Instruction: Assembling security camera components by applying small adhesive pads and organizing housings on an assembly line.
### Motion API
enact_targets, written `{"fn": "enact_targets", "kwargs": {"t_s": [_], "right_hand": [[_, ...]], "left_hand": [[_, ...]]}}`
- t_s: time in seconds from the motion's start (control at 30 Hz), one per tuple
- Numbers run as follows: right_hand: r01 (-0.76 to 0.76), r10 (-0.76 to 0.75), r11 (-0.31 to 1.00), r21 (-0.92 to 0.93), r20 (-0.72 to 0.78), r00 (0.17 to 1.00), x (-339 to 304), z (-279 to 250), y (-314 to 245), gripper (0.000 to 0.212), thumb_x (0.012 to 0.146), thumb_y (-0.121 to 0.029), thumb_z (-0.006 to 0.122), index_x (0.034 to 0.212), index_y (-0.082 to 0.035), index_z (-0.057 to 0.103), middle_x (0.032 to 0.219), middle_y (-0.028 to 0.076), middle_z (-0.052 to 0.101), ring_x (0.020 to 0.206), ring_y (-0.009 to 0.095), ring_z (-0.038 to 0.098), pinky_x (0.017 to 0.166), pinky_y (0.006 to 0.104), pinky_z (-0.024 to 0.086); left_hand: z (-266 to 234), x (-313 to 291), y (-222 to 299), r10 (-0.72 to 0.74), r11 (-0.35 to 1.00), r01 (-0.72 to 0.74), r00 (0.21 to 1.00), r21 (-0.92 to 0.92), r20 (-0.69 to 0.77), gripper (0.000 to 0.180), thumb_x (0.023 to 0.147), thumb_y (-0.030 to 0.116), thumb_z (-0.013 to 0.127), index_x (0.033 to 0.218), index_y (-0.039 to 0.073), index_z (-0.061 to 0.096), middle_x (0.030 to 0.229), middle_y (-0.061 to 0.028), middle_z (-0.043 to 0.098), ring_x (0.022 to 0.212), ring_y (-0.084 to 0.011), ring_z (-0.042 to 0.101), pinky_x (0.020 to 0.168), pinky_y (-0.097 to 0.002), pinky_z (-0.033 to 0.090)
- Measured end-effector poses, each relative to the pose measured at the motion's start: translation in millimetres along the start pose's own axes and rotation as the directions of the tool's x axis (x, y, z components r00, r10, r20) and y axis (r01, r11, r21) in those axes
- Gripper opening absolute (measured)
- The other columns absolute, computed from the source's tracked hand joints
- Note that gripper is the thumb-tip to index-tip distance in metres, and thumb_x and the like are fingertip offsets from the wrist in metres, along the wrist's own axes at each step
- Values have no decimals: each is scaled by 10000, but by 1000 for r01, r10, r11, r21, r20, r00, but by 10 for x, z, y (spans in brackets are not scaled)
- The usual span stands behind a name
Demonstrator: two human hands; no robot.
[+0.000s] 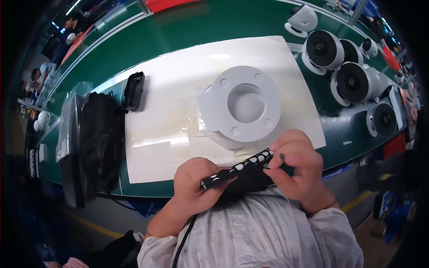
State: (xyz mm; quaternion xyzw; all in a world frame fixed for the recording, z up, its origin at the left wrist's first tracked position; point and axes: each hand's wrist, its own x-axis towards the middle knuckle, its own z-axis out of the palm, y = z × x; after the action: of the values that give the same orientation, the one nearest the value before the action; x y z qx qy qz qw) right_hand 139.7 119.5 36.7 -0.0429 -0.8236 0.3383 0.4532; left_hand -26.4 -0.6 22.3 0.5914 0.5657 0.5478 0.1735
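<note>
Close to my body, a black strip with a row of round white spots (pixel 250 163) is stretched slantwise between my hands. My left hand (pixel 196 183) is closed on its lower left end. At the upper right end, my right hand (pixel 298 167) is closed, with a small dark piece (pixel 282 157) at its fingertips; its exact shape is too small to tell. Just beyond my hands, a white round base (pixel 272 105) lies flat on a pale board (pixel 170 107). It has a large round opening in the middle, several small round recesses near its rim and a flat tab on the left.
Several white devices with round black fronts (pixel 322 48) stand on the green table (pixel 187 33) at the right. A black tray-like part (pixel 134 90) lies on the board's left edge. Black bagged material (pixel 103 134) and clear plastic (pixel 69 120) lie farther left. Other people are at the far left.
</note>
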Motion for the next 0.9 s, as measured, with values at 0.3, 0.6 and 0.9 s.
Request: {"fn": "enact_targets", "kwargs": {"t_s": [0.3, 0.6, 0.9], "right_hand": [[-2, -16, 985, 170, 102, 995, 81, 27, -122, 402, 640, 88, 588, 983, -87, 474, 793, 89, 528, 630, 228, 532, 616, 335, 419], [-120, 120, 993, 23, 6, 993, 887, -138, 338, 567, 718, 96, 477, 1222, -86, 290, 846, 40, 452, 740, 94, 454, 644, 207, 370], [182, -1, 871, -456, 368, 930, 1025, -208, 21, 548, 705, 113, 511, 1200, -49, 341, 985, 136, 564, 721, 202, 581, 581, 251, 436]], "left_hand": [[-61, 19, 44, -23, 997, 19, 998, 75, 51, 164, 597, 47, 689, 737, 63, 606, 579, -50, 533, 524, -208, 518, 471, -285, 382], [28, 136, -116, 190, 982, -185, 967, 46, -167, 235, 596, 17, 690, 814, 34, 602, 1148, -194, 464, 722, -222, 591, 591, -265, 479], [5, 62, -241, 169, 986, -169, 986, 18, -15, 211, 589, 23, 623, 798, 27, 595, 1224, -227, 411, 595, -181, 592, 558, -252, 470]]}}
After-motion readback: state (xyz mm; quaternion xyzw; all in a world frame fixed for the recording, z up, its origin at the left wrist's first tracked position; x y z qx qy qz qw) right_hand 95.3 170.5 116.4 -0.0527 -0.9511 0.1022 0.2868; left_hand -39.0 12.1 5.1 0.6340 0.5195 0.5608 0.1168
